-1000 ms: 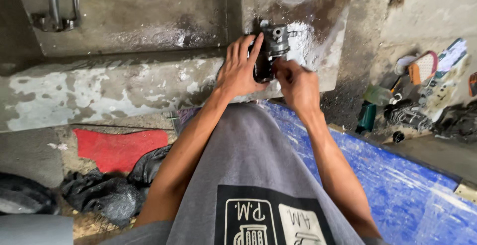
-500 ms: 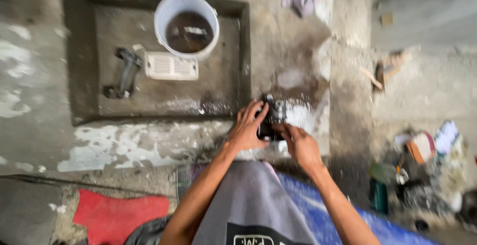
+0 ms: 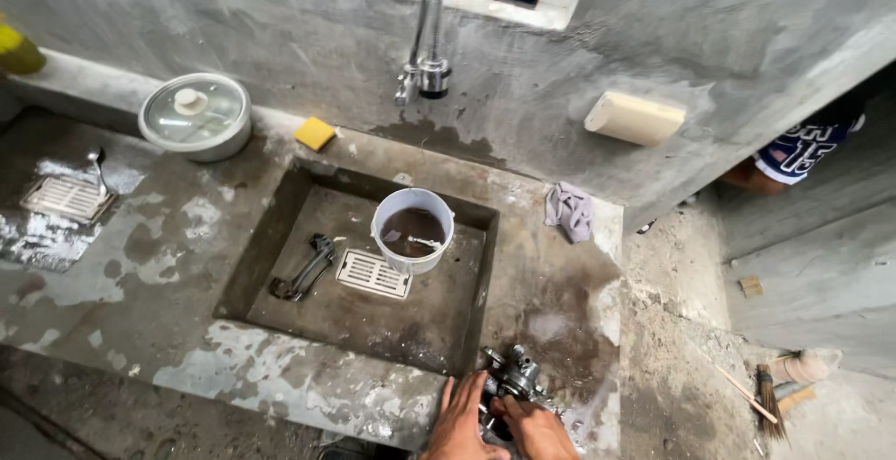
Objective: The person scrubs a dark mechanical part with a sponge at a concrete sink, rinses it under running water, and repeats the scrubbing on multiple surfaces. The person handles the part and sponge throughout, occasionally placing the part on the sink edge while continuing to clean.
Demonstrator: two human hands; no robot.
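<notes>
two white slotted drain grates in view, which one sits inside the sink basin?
The white grate on the basin floor, lying between the dark wrench and the white bucket. The other grate lies up on the wet counter at far left, outside the basin.

Below the sink basin [image 3: 280,236], the bottom frame edge cuts off both hands; the lower half of the metal part [image 3: 511,378] is hidden behind them. A person [image 3: 793,157] right of the basin is mostly concealed by the concrete wall [image 3: 747,59].
</notes>
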